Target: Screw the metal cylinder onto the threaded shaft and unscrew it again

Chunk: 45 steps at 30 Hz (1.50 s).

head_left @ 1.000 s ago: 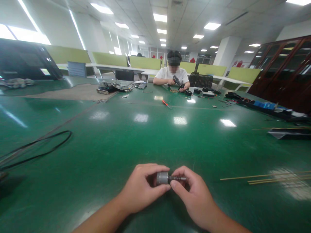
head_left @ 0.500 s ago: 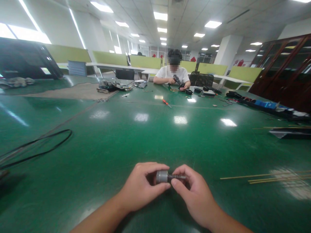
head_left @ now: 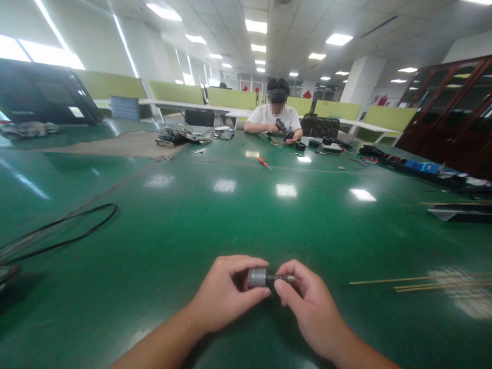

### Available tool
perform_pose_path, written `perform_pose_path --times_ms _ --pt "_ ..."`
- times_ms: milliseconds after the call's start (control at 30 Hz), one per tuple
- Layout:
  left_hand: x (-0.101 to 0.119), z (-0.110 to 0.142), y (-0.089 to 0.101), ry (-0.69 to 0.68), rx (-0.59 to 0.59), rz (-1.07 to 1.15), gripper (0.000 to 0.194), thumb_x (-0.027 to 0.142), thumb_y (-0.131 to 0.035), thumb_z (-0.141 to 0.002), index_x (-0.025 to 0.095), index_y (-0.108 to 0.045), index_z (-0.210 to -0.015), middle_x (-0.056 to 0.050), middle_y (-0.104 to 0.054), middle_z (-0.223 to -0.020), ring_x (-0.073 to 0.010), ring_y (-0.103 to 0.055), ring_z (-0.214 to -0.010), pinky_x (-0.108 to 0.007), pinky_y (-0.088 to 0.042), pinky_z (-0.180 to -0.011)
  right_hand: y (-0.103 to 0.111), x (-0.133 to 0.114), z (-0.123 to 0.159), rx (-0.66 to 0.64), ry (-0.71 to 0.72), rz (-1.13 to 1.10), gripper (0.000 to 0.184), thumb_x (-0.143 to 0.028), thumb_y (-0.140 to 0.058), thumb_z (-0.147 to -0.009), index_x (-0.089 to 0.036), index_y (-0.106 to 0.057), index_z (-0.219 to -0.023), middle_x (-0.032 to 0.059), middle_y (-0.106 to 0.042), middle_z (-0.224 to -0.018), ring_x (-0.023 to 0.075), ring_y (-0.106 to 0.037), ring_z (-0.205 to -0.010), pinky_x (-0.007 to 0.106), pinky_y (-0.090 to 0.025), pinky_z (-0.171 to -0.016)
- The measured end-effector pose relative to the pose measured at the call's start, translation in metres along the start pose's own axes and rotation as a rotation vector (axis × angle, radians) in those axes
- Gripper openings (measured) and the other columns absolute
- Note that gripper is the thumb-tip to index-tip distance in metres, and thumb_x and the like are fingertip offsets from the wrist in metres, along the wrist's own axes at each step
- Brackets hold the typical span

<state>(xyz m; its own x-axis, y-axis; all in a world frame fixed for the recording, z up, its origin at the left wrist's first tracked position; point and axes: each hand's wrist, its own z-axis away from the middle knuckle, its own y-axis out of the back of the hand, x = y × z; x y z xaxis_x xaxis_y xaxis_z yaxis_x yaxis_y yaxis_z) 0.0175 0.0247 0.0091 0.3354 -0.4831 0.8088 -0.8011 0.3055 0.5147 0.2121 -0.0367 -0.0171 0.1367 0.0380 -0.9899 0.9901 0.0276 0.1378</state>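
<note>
My left hand is closed around a grey metal cylinder, with its thumb below and fingers above. From the cylinder's right end a thin metal shaft sticks out, level with the table. A dark, coil-like part, which looks like a spring, sits around the shaft. My right hand pinches this coil between thumb and fingers, and the shaft's bright tip shows past them. A short bare stretch of shaft lies between the cylinder and the coil. Both hands are just above the green tabletop.
Thin brass-coloured rods lie at the right, near a dark tray. A black cable loops at the left. Farther off lies an orange screwdriver. Across the table a person holds a power drill among small black parts.
My right hand has shifted slightly right with the coil, which has moved away from the cylinder and bared some shaft. My left hand keeps its hold. The view has shifted slightly.
</note>
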Motion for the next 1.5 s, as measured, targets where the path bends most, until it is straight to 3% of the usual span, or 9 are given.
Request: perform_pose_path --times_ms 1500 --pt "0.0016 -0.0005 0.0005 0.014 0.015 0.005 0.027 0.027 -0.082 -0.071 0.023 -0.078 -0.098 -0.001 -0.079 -0.088 -0.0195 -0.072 -0.079 -0.026 -0.052 -0.073 0.0017 0.0027 -0.0003 -0.002 -0.027 -0.007 0.017 -0.036 -0.059 -0.093 -0.019 -0.058 -0.092 -0.0031 -0.052 -0.07 0.0147 -0.049 -0.066 0.026 -0.037 -0.064"
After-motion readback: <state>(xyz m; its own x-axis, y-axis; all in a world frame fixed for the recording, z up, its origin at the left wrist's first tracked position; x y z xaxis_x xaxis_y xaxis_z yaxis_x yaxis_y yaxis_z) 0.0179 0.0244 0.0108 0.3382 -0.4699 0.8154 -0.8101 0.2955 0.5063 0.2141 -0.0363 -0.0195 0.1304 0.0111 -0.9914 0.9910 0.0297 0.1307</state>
